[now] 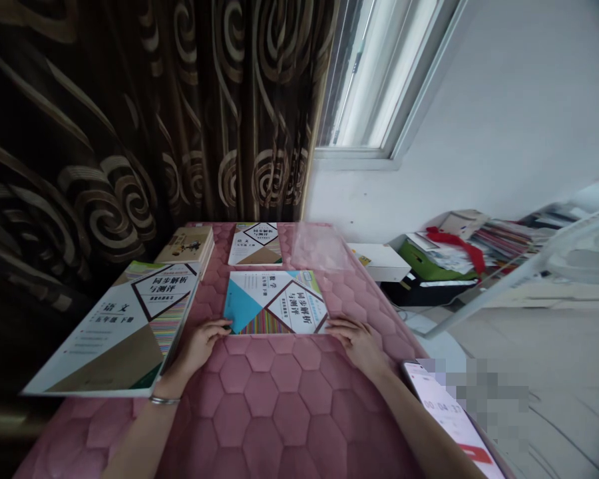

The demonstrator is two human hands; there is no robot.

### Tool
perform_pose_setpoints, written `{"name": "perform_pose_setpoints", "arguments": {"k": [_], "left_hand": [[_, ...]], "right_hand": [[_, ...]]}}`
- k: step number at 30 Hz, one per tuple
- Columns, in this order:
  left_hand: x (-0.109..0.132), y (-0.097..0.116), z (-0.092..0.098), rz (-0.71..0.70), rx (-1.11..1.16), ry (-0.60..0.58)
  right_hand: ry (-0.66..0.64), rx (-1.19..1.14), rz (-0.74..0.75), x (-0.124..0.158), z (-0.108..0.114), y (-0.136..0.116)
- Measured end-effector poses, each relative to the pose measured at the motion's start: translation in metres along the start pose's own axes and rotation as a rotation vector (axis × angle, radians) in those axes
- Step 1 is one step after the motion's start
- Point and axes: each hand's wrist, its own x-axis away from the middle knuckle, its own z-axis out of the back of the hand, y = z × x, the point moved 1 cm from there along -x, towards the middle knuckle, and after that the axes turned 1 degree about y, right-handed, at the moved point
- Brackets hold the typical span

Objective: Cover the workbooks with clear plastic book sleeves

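Observation:
A white and blue maths workbook (274, 303) lies flat on the pink quilted surface, its cover turned sideways to me. My left hand (203, 346), with a silver bracelet at the wrist, closes its fingers on the workbook's near left corner. At the near right corner my right hand (357, 339) grips the edge, its thumb side partly hidden. Just beyond lies a smaller-looking white and brown workbook (254, 244). To the left of my left hand is a stack of large workbooks (120, 326), the top one white with a brown triangle.
Tan books (184, 245) are piled behind the large stack. Clear plastic wrap (320, 247) sits at the far right, near a white box (379, 261). A phone showing a timer (449, 412) lies by the right edge. Dark patterned curtains (204, 120) hang behind.

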Motion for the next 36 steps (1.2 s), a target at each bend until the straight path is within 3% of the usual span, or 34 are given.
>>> {"name": "perform_pose_setpoints", "arguments": {"k": [6,11,20,24,27,29,33,36], "left_hand": [[-0.001,0.005,0.006,0.006,-0.036,-0.038],[0.001,0.009,0.006,0.022,-0.106,-0.004],[0.004,0.002,0.002,0.019,-0.093,-0.006],[0.001,0.011,0.007,0.025,-0.143,-0.01],[-0.007,0.034,-0.001,0.074,-0.29,0.017],[-0.014,0.056,-0.017,0.075,-0.42,0.025],[-0.029,0.093,-0.06,-0.045,-0.495,-0.063],[-0.036,0.098,-0.076,-0.067,-0.523,-0.071]], "right_hand": [[-0.031,0.011,0.003,0.002,0.002,0.003],[-0.057,0.001,0.02,0.004,0.005,0.007],[-0.015,0.028,-0.063,0.004,0.001,0.014],[-0.004,0.072,-0.059,0.002,0.008,0.01],[0.034,0.178,-0.032,0.0,0.013,-0.013],[0.039,0.209,0.033,-0.003,0.009,-0.041],[-0.017,0.113,0.165,-0.014,-0.021,-0.098],[-0.02,0.059,0.218,-0.027,-0.046,-0.121]]}}
